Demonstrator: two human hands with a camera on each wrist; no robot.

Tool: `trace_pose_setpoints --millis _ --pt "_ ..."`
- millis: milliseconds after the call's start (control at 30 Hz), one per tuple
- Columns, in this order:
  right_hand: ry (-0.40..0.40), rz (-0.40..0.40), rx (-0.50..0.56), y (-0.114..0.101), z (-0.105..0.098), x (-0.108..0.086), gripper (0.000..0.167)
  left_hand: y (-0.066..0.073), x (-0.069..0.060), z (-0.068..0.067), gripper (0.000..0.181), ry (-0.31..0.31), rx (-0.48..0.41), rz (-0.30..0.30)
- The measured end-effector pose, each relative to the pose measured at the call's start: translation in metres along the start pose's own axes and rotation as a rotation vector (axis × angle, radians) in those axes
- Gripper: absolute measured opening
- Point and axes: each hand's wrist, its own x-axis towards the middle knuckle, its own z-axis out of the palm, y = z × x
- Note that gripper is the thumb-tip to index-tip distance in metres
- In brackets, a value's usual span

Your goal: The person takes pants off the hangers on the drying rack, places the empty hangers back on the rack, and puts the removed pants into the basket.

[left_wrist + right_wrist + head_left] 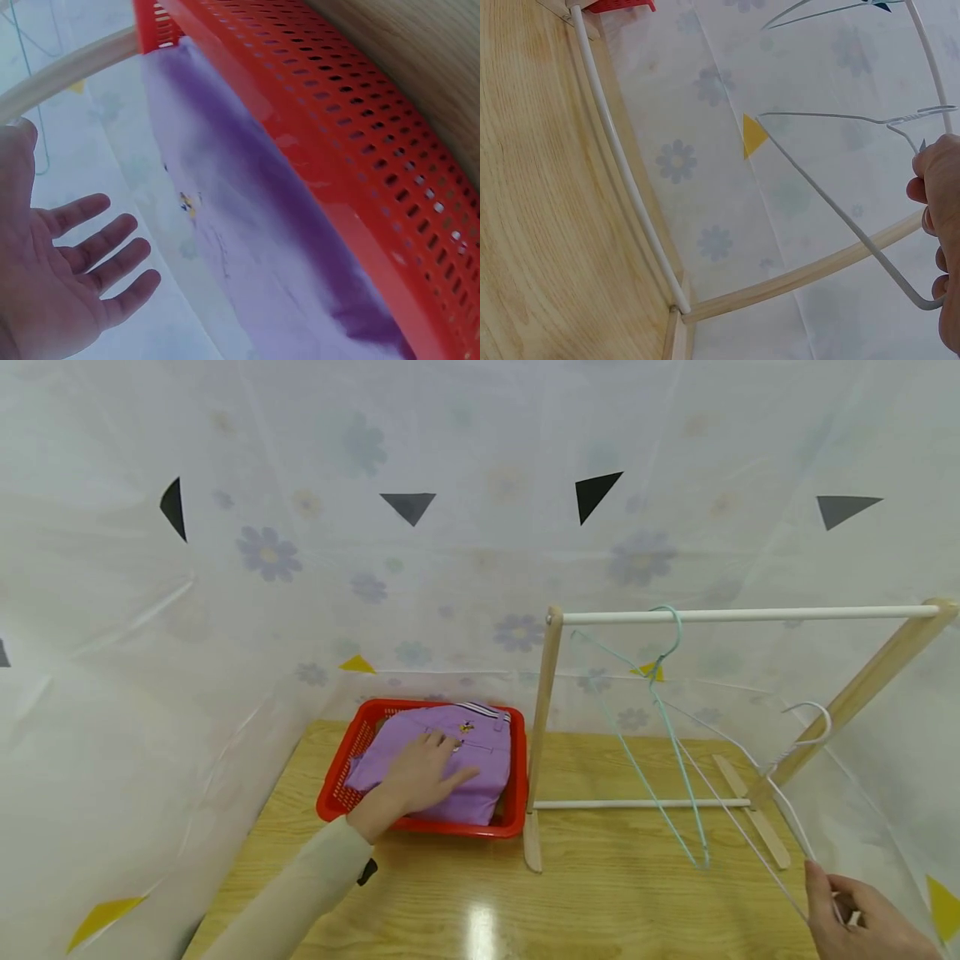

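A folded purple pair of trousers [468, 793], with a striped waistband and small embroidery, lies in a red plastic basket [465, 830]. My left hand [420, 772] is over it with fingers extended; in the left wrist view the hand [67, 277] appears above the cloth, and contact is unclear. At the lower right, my right hand [862, 914] grips a whitish wire hanger [862, 238] by one end. The hanger is held tilted in front of the rack, its hook free. Nothing hangs on it.
A rack with wooden posts [546, 702] and a white top bar [787, 613] stands right of the basket. One mint-green wire hanger [678, 760] hangs from that bar. A lower white bar [637, 804] joins the posts above the wooden table [420, 893]. Flowered sheeting surrounds the table.
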Motion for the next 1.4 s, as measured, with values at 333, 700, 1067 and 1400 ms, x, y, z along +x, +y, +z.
trace_pose_setpoints --millis 333,700,1067,1400 --pt "0.159 0.016 0.017 -0.003 0.006 -0.006 0.073 0.028 0.017 0.0 0.073 0.07 0.045 0.02" --pt "0.068 0.025 0.003 -0.002 0.003 -0.003 0.07 0.058 0.031 0.012 0.064 0.23 0.181 0.123" --pt "0.045 0.026 0.007 -0.003 0.003 -0.004 0.068 0.07 0.047 0.028 0.062 0.355 0.337 0.161" --pt "0.065 0.034 0.009 -0.002 0.004 -0.006 0.074 0.074 0.063 0.032 0.066 0.4 0.416 0.153"
